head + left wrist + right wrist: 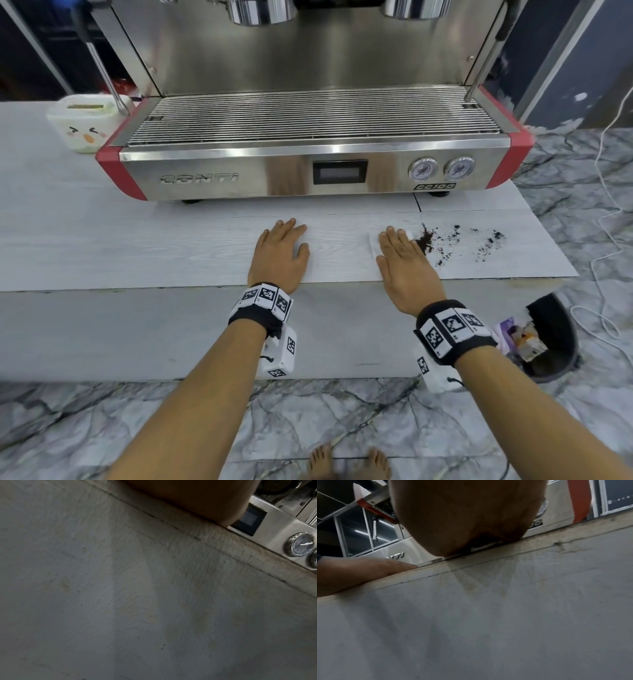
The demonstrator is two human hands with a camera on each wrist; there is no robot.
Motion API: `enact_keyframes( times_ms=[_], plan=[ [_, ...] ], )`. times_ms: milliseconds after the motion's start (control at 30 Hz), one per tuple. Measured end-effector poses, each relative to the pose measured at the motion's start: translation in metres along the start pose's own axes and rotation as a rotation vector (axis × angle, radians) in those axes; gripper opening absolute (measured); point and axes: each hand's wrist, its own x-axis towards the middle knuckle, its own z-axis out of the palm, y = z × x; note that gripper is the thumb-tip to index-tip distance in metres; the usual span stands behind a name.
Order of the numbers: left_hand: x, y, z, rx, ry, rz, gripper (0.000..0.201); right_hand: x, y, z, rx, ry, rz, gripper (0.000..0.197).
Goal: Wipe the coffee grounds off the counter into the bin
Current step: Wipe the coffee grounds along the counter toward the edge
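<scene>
Right hand (pixel 402 263), grip flat and unclenched, presses thin, limp white wipe (pixel 374 244) on counter (pixel 137 253); loose coffee grounds (pixel 445 241) at centre right likely scatter; pin wipe by palm; left hand (pixel 279 255) flat, empty.

Head view bright and evenly lit, glare streak on espresso machine (pixel 337 148) front rail, bowed wide-angle edges; both wrist views dim, grainy, soft-focused, faint fan shadows on counter (pixel 488 615) face.
</scene>
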Motion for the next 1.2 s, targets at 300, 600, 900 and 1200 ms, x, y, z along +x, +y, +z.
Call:
enact_keyframes(
  times_ms=[300,600,900,1200],
  plan=[
    [0.001,0.002,0.001,-0.025,0.016,-0.016,0.044,0.002,0.027,-0.019,0.108,0.004,0.044,0.05],
    [0.002,0.024,0.005,-0.05,0.042,-0.011,0.045,-0.001,-0.029,0.004,0.072,-0.015,-0.163,0.06],
    [-0.005,0.058,0.026,0.015,-0.019,0.04,0.046,-0.008,0.022,0.002,-0.001,0.017,-0.114,0.067],
    [-0.006,0.059,0.026,0.021,-0.036,0.024,0.046,-0.004,0.064,-0.014,0.026,-0.031,-0.019,0.052]
  ],
)
